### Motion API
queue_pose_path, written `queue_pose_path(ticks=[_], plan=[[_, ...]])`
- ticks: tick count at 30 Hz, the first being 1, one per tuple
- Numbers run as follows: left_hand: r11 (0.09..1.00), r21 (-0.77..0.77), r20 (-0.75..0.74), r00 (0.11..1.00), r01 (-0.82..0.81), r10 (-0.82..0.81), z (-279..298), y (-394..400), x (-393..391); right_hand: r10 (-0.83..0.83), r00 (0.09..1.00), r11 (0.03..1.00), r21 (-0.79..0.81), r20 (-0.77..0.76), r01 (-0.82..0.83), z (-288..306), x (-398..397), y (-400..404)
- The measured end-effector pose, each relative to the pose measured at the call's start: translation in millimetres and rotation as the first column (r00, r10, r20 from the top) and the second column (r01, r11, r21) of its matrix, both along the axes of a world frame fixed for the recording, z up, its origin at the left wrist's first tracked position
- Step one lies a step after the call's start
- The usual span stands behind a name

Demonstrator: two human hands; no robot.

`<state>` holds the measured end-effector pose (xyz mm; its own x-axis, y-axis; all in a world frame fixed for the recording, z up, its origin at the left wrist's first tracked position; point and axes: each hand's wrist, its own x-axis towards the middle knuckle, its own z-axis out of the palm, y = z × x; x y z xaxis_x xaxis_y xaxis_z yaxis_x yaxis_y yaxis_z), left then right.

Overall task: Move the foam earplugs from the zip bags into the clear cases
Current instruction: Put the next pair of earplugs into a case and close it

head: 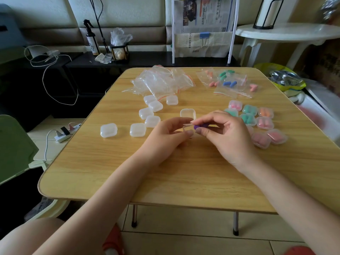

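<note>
Purple earplug between right-hand fingers

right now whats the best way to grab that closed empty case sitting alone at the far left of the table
Take the closed empty case across two opposite flat sides, coming down from above. It lies flat on the table with free space all round, and its rounded lid gives a pinch little to hold.

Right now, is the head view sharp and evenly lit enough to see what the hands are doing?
Head view: soft daylight, no harsh glare on the table; wide-angle bending curves its edges. Centre is sharp enough: the right hand pinches a purple earplug at the open clear case held by the left hand. The far-right edge is blurred.
</note>
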<state>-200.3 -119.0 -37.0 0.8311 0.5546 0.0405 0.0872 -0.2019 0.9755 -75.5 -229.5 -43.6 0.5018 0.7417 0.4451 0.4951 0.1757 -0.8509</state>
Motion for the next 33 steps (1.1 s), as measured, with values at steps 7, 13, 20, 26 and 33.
queue_pose_path(ticks=[7,13,20,26,33], plan=[[0.987,-0.147,0.064,0.996,0.067,-0.058,1.1,-0.4,0.8,0.038,0.998,0.998,-0.052,0.054,-0.035,-0.8,-1.3,0.3],[0.993,-0.093,0.071,0.995,0.072,-0.065,-1.6,0.5,1.3,0.092,0.996,0.994,-0.064,-0.014,-0.092,-1.3,-3.4,0.7],[0.983,-0.174,0.082,0.995,0.063,-0.05,-1.2,-0.4,4.1,0.021,0.993,1.0,0.003,-0.119,-0.021,-0.1,-0.6,0.6],[0.977,-0.206,0.087,0.995,0.058,-0.04,-0.8,-0.6,4.7,-0.031,0.996,0.999,0.036,-0.08,0.034,-1.4,-0.6,-0.1],[0.973,-0.223,0.102,0.994,0.064,-0.042,-1.8,0.5,4.9,-0.083,0.993,0.996,-0.039,0.081,0.086,-3.3,1.9,-0.1]])
